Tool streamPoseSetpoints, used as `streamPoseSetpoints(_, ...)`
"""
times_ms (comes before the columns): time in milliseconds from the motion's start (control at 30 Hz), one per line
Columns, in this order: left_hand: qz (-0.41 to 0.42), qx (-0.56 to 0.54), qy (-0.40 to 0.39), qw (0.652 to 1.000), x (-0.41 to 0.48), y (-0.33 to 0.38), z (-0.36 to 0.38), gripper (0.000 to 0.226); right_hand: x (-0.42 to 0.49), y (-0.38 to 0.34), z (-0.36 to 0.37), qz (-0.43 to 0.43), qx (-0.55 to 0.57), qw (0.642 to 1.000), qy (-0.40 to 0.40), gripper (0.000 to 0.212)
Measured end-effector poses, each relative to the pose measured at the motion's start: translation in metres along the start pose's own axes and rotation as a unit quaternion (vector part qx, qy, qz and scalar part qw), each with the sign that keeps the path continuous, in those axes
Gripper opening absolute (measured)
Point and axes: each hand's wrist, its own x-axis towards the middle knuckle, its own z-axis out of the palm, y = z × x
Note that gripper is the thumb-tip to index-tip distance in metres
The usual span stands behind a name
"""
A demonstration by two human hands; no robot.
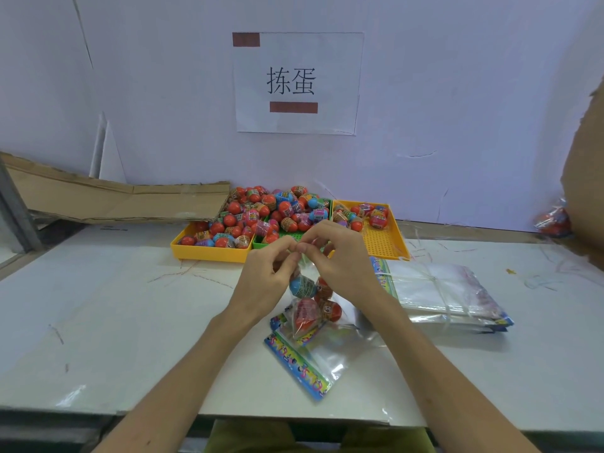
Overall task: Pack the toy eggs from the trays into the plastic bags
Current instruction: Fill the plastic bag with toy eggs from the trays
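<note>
We hold a clear bag (305, 291) up over the white table (130, 322). Our left hand (273, 269) and right hand (340, 256) both pinch its top, fingertips close together. Toy eggs (302, 286) sit inside it. More eggs (261, 210) fill the yellow tray (209, 251) behind. Flat bags (447, 295) lie stacked on the right.

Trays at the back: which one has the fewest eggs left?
The yellow tray on the right: only a few eggs at its far end, its mesh floor mostly bare. The left yellow tray and green tray are heaped.
</note>
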Motion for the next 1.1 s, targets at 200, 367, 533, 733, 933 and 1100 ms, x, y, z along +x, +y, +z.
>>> streamPoseSetpoints(200, 0.001, 0.000, -0.009, 1.000, -0.001, -0.001, 0.003, 0.019, 0.000, 0.001, 0.001, -0.004, -0.015, 1.000, -0.016, 0.010)
streamPoseSetpoints(367, -0.005, -0.005, -0.001, 1.000, 0.000, 0.000, 0.003, 0.015, -0.001, 0.001, 0.005, -0.003, -0.037, 0.999, -0.022, 0.015)
streamPoseSetpoints(533, 0.002, -0.009, -0.017, 1.000, -0.001, 0.001, 0.003, 0.019, 0.001, 0.004, 0.001, 0.030, -0.031, 0.999, 0.026, 0.015)
streamPoseSetpoints(733, -0.021, -0.013, 0.009, 1.000, 0.000, -0.001, 0.004, 0.018, 0.004, 0.000, -0.012, 0.039, 0.018, 0.995, 0.085, 0.009)
streamPoseSetpoints(933, -0.015, -0.001, 0.007, 1.000, 0.000, -0.003, 0.003, 0.016, -0.001, -0.005, 0.000, 0.002, -0.001, 1.000, -0.004, 0.009)
streamPoseSetpoints(1100, -0.002, 0.029, -0.009, 1.000, -0.001, -0.003, 0.004, 0.011, -0.001, -0.006, -0.002, -0.022, -0.040, 0.999, 0.000, 0.005)
